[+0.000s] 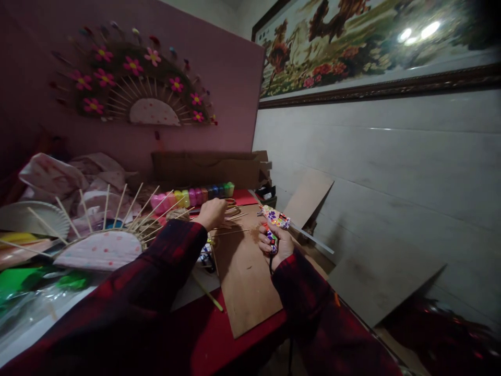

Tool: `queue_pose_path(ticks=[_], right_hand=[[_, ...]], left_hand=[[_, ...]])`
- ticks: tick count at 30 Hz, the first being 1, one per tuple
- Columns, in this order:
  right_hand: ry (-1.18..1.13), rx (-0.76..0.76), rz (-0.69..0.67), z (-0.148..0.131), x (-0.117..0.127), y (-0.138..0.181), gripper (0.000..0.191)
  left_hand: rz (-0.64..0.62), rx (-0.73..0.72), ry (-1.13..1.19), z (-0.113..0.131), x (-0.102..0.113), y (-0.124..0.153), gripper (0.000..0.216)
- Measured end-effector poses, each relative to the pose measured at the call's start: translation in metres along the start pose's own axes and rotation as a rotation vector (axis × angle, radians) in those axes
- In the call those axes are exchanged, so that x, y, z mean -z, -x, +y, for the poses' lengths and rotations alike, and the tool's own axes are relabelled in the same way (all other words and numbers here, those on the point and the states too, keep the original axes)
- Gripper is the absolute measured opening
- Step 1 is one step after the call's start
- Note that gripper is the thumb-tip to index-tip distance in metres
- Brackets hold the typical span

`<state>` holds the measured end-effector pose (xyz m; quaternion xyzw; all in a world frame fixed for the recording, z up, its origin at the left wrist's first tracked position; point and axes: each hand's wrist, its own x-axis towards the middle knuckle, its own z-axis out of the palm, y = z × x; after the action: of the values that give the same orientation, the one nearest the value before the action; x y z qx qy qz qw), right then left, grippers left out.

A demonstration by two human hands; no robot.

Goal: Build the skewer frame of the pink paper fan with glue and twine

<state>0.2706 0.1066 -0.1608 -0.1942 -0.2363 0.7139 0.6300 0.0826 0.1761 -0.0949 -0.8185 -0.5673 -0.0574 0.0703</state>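
My right hand (278,244) is wrapped round the handle of a flower-patterned hot glue gun (276,215), its nozzle pointing up and left. A pale glue stick (313,239) juts from its rear. My left hand (213,213) is closed over a pile of thin wooden sticks (237,215), back of the hand upward. Its fingertips are mostly hidden, so what they pinch cannot be made out. Under the two hands lies a wooden board (250,292). Left of my left forearm is a half-round, dotted cloth piece (104,250) with sticks fanning out from its curved edge.
Coloured tubs (188,197) stand in a row behind the hands, before a cardboard box (207,168). Twine balls (147,230), a paper plate (39,219) and plastic bags (39,308) crowd the left. A finished flowered fan (154,112) hangs on the pink panel. Boards lean against the right wall.
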Motion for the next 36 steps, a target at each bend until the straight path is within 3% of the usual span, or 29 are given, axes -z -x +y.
queue_pose_path(ticks=[3,6,9,12,15,19,23,27,31,36], right_hand=[[0.001,0.003,-0.036,0.000,0.002,0.000,0.014],[0.001,-0.002,-0.057,0.000,0.002,-0.001,0.016],[0.002,-0.017,-0.032,0.000,0.002,-0.001,0.017],[0.003,-0.012,-0.033,0.000,0.002,-0.001,0.017],[-0.007,-0.007,-0.043,0.000,0.003,-0.002,0.019],[-0.011,-0.006,-0.022,0.001,0.003,-0.002,0.017],[0.002,-0.008,-0.016,0.001,0.002,-0.001,0.014],[0.003,-0.020,-0.019,0.000,0.003,-0.001,0.015],[0.001,-0.023,-0.052,0.000,0.003,-0.001,0.014],[-0.010,-0.008,-0.040,0.000,0.001,0.000,0.013]], left_hand=[[-0.006,0.017,-0.031,-0.010,0.007,-0.006,0.027],[-0.070,-0.071,-0.038,-0.013,0.005,-0.004,0.021],[-0.140,-0.212,-0.046,-0.007,-0.003,0.003,0.011],[-0.099,-0.250,-0.082,0.002,-0.011,0.008,0.012],[0.001,-0.197,-0.119,0.004,-0.007,0.008,0.021],[0.081,-0.109,-0.139,-0.007,0.014,0.006,0.027],[0.048,-0.064,-0.131,-0.022,0.025,0.008,0.022],[-0.030,-0.064,-0.113,-0.023,0.015,0.015,0.016],[-0.006,-0.016,-0.079,-0.020,0.010,0.015,0.018],[0.037,0.101,-0.001,-0.039,0.029,0.006,0.023]])
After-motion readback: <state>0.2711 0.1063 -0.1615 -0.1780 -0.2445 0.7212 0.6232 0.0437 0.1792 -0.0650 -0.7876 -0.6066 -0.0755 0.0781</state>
